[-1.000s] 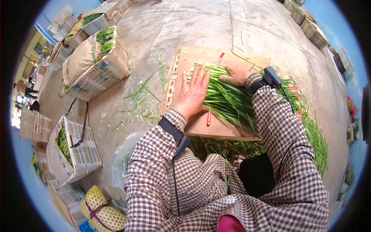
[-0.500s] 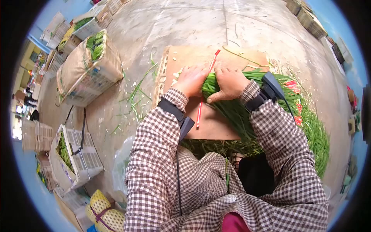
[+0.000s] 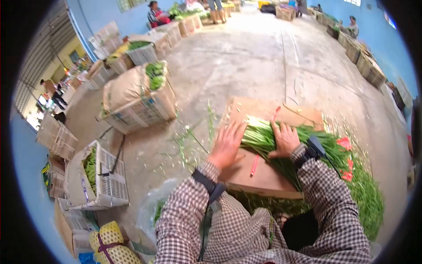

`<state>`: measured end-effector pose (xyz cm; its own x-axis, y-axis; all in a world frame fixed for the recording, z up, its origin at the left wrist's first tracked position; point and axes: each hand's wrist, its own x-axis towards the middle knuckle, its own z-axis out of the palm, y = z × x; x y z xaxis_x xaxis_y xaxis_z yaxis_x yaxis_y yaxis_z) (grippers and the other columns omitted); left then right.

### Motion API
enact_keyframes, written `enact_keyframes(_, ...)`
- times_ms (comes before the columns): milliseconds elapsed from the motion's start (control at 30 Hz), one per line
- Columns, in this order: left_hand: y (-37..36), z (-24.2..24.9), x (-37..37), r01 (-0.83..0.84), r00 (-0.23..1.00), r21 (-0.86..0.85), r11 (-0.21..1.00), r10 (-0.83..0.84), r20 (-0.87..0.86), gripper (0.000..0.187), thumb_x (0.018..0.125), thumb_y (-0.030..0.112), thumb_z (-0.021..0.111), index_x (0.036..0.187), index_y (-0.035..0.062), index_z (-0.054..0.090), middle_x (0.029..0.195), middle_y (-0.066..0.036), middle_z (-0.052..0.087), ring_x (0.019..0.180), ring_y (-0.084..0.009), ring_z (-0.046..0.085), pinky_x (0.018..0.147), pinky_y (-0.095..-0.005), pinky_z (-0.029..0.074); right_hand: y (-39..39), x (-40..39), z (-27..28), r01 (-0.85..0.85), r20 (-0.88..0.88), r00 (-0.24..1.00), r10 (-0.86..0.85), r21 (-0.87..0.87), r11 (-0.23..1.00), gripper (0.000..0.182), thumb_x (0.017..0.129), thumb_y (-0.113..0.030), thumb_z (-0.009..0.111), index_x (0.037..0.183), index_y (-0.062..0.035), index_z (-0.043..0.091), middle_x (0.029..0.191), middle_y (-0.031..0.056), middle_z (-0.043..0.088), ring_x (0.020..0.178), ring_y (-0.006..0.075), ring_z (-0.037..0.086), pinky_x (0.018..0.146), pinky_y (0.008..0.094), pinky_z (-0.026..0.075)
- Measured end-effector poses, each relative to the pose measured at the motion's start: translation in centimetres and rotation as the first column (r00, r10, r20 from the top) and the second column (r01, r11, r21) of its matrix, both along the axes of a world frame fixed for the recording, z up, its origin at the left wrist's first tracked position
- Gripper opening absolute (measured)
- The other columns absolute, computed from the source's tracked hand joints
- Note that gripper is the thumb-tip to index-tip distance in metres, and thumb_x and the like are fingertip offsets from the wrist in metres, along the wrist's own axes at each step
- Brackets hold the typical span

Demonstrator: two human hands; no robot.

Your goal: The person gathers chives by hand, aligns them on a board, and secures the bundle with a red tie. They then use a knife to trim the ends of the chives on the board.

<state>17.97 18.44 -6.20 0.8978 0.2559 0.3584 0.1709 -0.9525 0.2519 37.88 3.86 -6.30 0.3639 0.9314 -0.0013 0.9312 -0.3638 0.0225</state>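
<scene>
A bunch of garlic chives [image 3: 258, 134] lies across a tan board [image 3: 246, 169], its pale stem ends pointing left and its long leaves trailing right. My right hand [image 3: 285, 140] grips the bunch from above, thumb on the near side and fingers on the far side. At the stem ends, my left hand [image 3: 227, 143] is held flat with fingers stretched out, touching or very close to them. Beneath the bunch runs a red-and-white tie strip [image 3: 254, 165]; both its ends stick out, its middle hidden.
More loose greens [image 3: 365, 193] are heaped at the right, near red ties [image 3: 345, 143]. Crates of greens [image 3: 143, 99] [image 3: 103, 174] stand at the left. A clear plastic bag [image 3: 151, 207] sits by my left arm. Scraps litter the concrete floor; other people are far off.
The view has tilted up, showing more of the room. My left hand has opened out from its curled pose at the stem ends, and the pale stems show. My right hand stays on the bunch.
</scene>
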Motion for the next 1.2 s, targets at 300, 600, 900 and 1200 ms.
enact_keyframes(300, -1.1, -3.8, -17.3, -0.27, 0.958, -0.324, 0.907, 0.285, -0.001, 0.077, 0.067, 0.019, 0.075, 0.129, -0.004, 0.035, 0.123, -0.023, 0.047, 0.114, -0.0368, 0.046, 0.096, -0.0405, 0.039, 0.4, 0.4, 2.2, -0.017, -0.061, 0.998, 0.013, -0.072, 0.997, 0.122, 0.047, -0.064, 0.076, 0.141, -0.0098, 0.02, 0.128, 0.0227, 0.04, 0.12, 0.0372, 0.04, 0.092, 0.0546, 0.034)
enact_keyframes(600, -5.4, -12.7, -35.9, -0.663, 0.583, -0.687, 0.299, 0.781, -0.223, 0.038, 0.079, 0.018, 0.065, 0.109, -0.0055, 0.056, 0.099, -0.016, 0.064, 0.092, -0.0224, 0.061, 0.08, -0.0334, 0.048, 0.4, 2.3, 1.5, -0.164, -0.014, 0.986, 0.166, 0.106, 0.981, 0.108, 0.058, -0.056, 0.075, 0.138, -0.0031, 0.026, 0.128, 0.0239, 0.044, 0.119, 0.0376, 0.042, 0.097, 0.0498, 0.035)
enact_keyframes(900, -12.2, -17.9, -44.2, -0.461, 0.107, -0.807, -0.369, 0.88, -0.463, 0.015, 0.083, 0.01, 0.058, 0.082, -0.0042, 0.062, 0.076, -0.01, 0.064, 0.065, -0.0134, 0.059, 0.056, -0.0251, 0.046, -6.8, 3.2, 3.6, -0.247, -0.221, 0.927, 0.302, 0.245, 0.937, 0.065, 0.081, -0.02, 0.062, 0.134, 0.003, 0.034, 0.133, 0.0227, 0.042, 0.125, 0.0317, 0.039, 0.104, 0.0379, 0.031)
enact_keyframes(1200, -10.4, -26.1, -33.8, -0.789, 0.611, -0.361, 0.496, 0.693, -0.383, 0.024, 0.069, 0.009, 0.066, 0.091, 0.0001, 0.06, 0.092, -0.017, 0.06, 0.09, -0.0322, 0.057, 0.079, -0.0406, 0.045, -16.9, -2.4, 3.4, 0.119, -0.531, 0.846, 0.037, 0.257, 0.959, 0.042, 0.088, -0.007, 0.053, 0.128, 0.0036, 0.044, 0.119, 0.0152, 0.056, 0.112, 0.0212, 0.053, 0.093, 0.031, 0.041)
